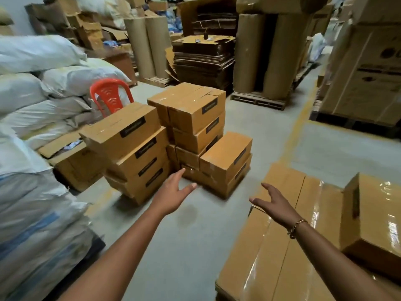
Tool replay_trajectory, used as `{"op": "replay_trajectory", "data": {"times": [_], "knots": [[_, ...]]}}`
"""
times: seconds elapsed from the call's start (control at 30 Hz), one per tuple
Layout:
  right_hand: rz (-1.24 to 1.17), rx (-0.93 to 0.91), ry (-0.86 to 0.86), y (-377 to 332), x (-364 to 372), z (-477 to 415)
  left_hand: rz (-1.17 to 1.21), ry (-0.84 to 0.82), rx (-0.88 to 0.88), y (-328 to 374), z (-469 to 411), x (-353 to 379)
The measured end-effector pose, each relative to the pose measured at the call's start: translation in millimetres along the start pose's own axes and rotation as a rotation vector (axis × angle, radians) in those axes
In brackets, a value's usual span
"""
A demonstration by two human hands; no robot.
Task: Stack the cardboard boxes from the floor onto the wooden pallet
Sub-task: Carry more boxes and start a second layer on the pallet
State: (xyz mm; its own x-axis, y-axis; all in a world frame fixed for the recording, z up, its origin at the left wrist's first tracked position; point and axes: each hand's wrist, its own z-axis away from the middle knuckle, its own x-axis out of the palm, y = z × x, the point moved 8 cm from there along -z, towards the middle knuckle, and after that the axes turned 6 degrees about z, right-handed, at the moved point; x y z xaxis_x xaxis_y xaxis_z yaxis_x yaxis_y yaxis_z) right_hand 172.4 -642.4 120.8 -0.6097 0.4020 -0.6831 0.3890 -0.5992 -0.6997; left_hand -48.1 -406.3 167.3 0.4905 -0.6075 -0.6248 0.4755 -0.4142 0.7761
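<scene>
Several taped cardboard boxes with dark labels stand in stacks on the concrete floor, among them a left stack [134, 153], a taller middle stack [195, 114] and a low right stack [225, 161]. My left hand [173, 192] reaches out with straight fingers just short of the low stack and holds nothing. My right hand [275, 203], bracelet on the wrist, hovers with spread fingers over the flat layer of taped boxes [271, 253] at the lower right. One more box [373, 218] sits on top of that layer. The pallet under them is hidden.
White sacks [32, 109] are piled along the left, with a red plastic chair [110, 96] behind the stacks. Cardboard rolls [149, 46], flattened cartons [204, 59] and loaded pallets [258, 101] stand at the back and right. A yellow floor line [297, 127] runs between.
</scene>
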Motion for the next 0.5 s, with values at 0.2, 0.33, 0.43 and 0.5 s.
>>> {"op": "replay_trajectory", "data": {"times": [0.2,0.33,0.43,0.5], "knots": [[-0.004,0.033,-0.012,-23.7,34.4,-90.0,0.031,-0.045,-0.035,-40.6,-80.5,-10.2],[-0.025,0.059,-0.012,-27.3,56.4,-173.3,0.017,-0.103,-0.057,-68.3,-162.8,-5.2],[-0.048,0.107,-0.025,-22.2,74.8,-243.9,-0.001,-0.163,-0.068,-85.4,-236.9,2.2],[-0.059,0.158,-0.037,-17.4,83.8,-291.9,-0.01,-0.201,-0.101,-95.7,-288.6,6.5]]}}
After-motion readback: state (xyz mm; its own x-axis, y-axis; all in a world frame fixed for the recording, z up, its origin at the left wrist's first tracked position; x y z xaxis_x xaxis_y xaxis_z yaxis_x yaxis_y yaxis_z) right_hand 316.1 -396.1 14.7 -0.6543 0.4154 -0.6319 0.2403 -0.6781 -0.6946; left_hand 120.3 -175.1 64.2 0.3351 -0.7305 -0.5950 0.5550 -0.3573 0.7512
